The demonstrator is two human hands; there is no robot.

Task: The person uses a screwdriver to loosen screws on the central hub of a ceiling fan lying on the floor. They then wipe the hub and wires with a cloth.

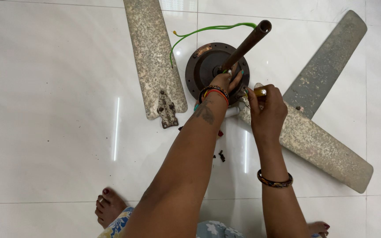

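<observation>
White glossy floor tiles (58, 110) with thin grey joints fill the view, and you are standing over a dismantled ceiling fan laid on them. Its round, dark rusty metal motor housing (203, 61) sits near the top centre, with a brown rusted down-rod pipe (247, 44) rising at a slant from its middle toward the upper right.

Your left hand (225, 80) rests on the housing at the foot of the pipe, fingers spread and pressing down rather than closed around anything; several coloured bangles (214, 92) ring that wrist. Your right hand (266, 110) is curled closed around a tool with a yellow handle (259, 91), just beside the housing's right edge; the tool's tip is hidden, so you cannot tell what it touches. A dark patterned bangle (274, 180) sits further down that forearm.

One corroded, speckled beige fan blade (153, 57) lies detached to the left of the housing, its rusty mounting bracket (167, 110) pointing toward you. Two more weathered blades (323, 132) spread out on the right, one partly under your right hand. A thin green wire (203, 30) curls from the housing across the tiles. Small dark screws and bits (221, 155) lie scattered between your forearms. Your bare left foot (109, 206) shows at the bottom edge.
</observation>
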